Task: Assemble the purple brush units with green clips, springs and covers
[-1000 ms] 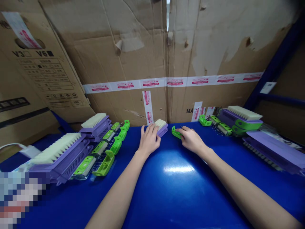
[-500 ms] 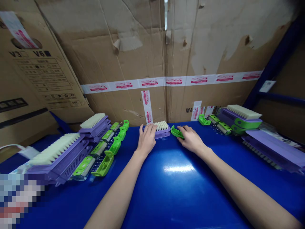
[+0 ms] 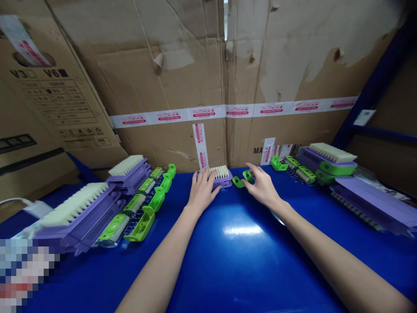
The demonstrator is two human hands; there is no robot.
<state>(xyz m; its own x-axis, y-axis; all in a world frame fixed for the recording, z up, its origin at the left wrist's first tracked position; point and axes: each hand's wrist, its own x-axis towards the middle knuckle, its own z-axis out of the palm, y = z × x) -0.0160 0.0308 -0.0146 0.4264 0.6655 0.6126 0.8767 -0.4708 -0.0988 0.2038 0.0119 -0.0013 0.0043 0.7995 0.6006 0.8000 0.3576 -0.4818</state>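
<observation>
A small purple brush with cream bristles [image 3: 221, 174] lies bristles-up at the far middle of the blue table [image 3: 234, 261]. My left hand [image 3: 202, 191] rests on its left end, fingers curled over the purple body. Right beside the brush lies a green plastic handle piece [image 3: 243, 178]. My right hand [image 3: 262, 187] hovers at that piece with its fingers spread; the fingertips are at it and it lies on the table.
Rows of purple brushes [image 3: 81, 208] and green handle parts [image 3: 143, 217] line the left side. More brushes [image 3: 329, 158] and a purple slab [image 3: 371, 204] sit on the right. Taped cardboard boxes [image 3: 208, 78] wall the back; a blue shelf post [image 3: 374, 82] rises at right.
The brush has been set flat with bristles up. My right hand has opened and lifted off the green piece, which now lies on the table beside the brush.
</observation>
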